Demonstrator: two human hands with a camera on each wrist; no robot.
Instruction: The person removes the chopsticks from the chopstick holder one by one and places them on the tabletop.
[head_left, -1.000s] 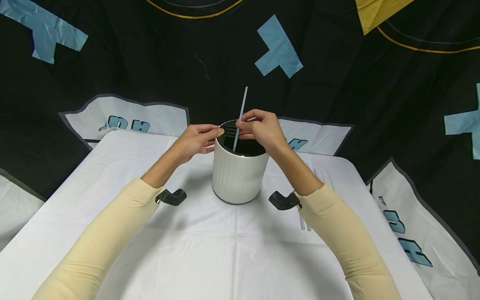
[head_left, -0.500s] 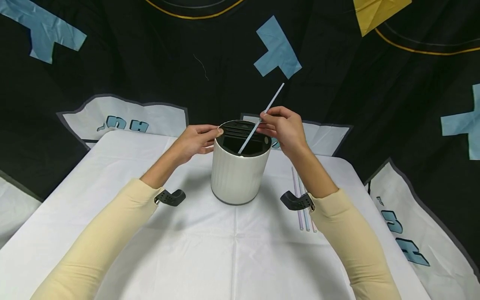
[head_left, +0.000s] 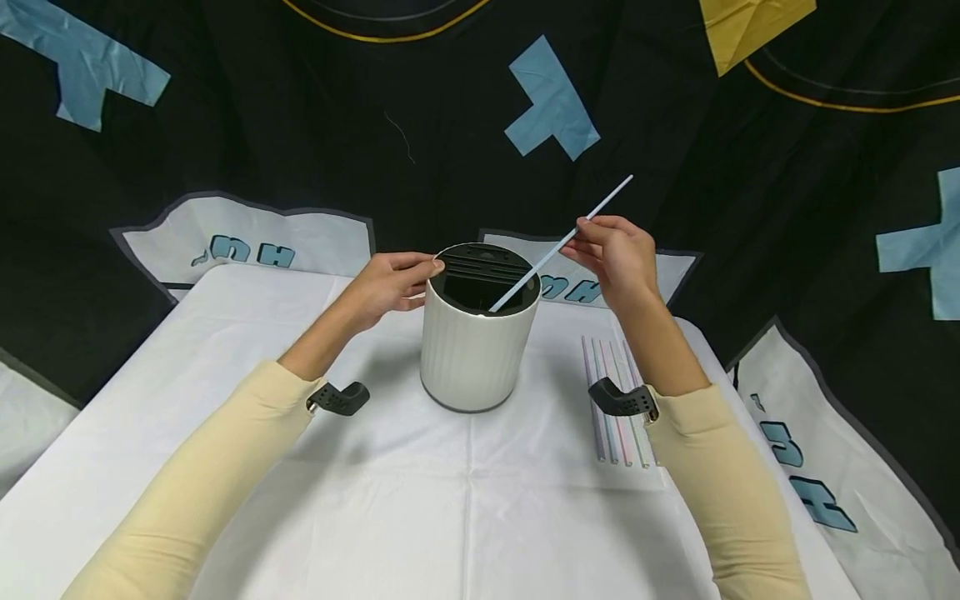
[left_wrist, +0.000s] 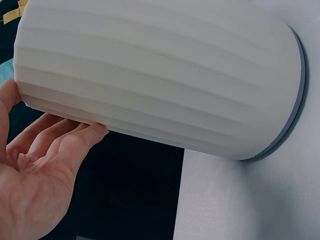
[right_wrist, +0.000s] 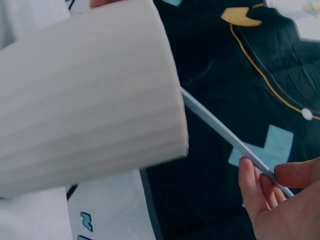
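Observation:
A white ribbed cylindrical container [head_left: 476,358] stands upright on the table, its dark top [head_left: 483,262] slotted towards the back and opening into a dark hollow in front. My left hand [head_left: 390,287] holds it at the left rim; the left wrist view shows the fingers [left_wrist: 75,145] against the ribbed side. Between thumb and fingers my right hand [head_left: 615,254] pinches a thin pale blue straw [head_left: 558,246]. The straw slants down to the left, its lower end at the container's front rim. Whether that tip touches the inside cannot be seen.
Several thin coloured straws [head_left: 615,433] lie side by side on the white-covered table [head_left: 375,517], right of the container and partly under the right forearm. A black printed cloth [head_left: 315,142] hangs behind. Black wrist mounts [head_left: 339,398] sit on both sleeves.
My right hand has moved right, tilting the straw from nearly upright to a low slant. More of the straws on the table show now. The left hand keeps its place on the container.

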